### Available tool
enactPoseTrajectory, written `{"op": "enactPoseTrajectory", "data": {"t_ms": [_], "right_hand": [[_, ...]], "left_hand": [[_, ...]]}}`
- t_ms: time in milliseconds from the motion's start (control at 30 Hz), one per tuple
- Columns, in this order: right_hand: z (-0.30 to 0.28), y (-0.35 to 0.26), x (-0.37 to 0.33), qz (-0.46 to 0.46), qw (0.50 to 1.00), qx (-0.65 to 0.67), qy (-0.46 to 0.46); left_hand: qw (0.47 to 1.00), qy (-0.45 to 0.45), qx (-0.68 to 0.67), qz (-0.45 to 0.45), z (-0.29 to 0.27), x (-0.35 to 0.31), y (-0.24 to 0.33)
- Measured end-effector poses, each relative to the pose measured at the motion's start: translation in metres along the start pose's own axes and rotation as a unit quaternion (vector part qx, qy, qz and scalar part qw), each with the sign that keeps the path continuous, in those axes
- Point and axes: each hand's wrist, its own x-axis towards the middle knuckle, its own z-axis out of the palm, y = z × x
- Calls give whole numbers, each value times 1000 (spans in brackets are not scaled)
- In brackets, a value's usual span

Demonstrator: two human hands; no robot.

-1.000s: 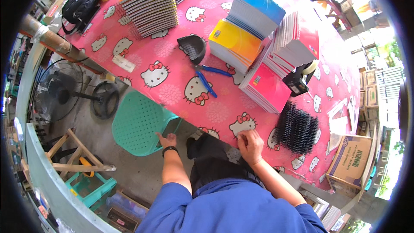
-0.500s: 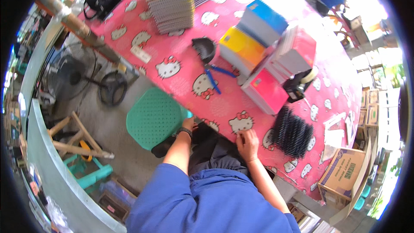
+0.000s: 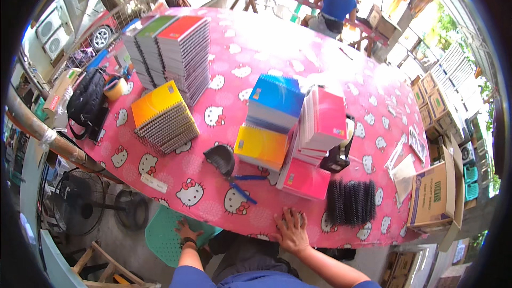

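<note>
Resting on the perforated seat of a green plastic stool (image 3: 160, 240), my left hand (image 3: 189, 231) has its fingers spread and holds nothing. My right hand (image 3: 292, 230) lies with fingers apart on the near edge of the pink table cover (image 3: 256, 214), also without anything in it. Just beyond it are blue-handled pliers (image 3: 244, 185) and a dark half-round tray (image 3: 220, 159). Pink notebooks (image 3: 305, 179), yellow notebooks (image 3: 261, 146) and blue notebooks (image 3: 274, 100) stand stacked in front of me. To the right of my right hand sits a bundle of black spiral coils (image 3: 351, 202).
Tall spiral notebook stacks (image 3: 184, 53) and a yellow-covered stack (image 3: 164, 117) stand at the left. A tape dispenser (image 3: 341, 152) is behind the coils. An open carton (image 3: 429, 194) flanks the table's right end. A fan (image 3: 80, 200) is below left; a person in blue (image 3: 335, 8) sits far off.
My view has lifted toward the table's far side. My left hand now lies spread on the stool seat. My right hand, curled before, is now flattened on the table edge.
</note>
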Motion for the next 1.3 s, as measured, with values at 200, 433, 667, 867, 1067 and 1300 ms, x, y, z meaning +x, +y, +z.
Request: {"op": "enactPoseTrajectory", "data": {"t_ms": [200,433,667,867,1067,1300], "right_hand": [[-6,-15,16,4,999,0,-46],[-5,-22,24,-2,1000,-6,19],[-5,-16,24,41,995,75,52],[-6,-23,38,169,979,84,72],[-14,-28,45,219,965,86,118],[12,-44,58,277,876,271,287]], "left_hand": [[991,43,83,97,50,-43,0],[997,2,-69,-20,14,-36,24],[972,-212,60,78,-58,-9,34],[955,-149,56,249,-60,63,-3],[913,-239,108,312,-97,119,-23],[852,-358,-28,380,-159,139,-53]]}}
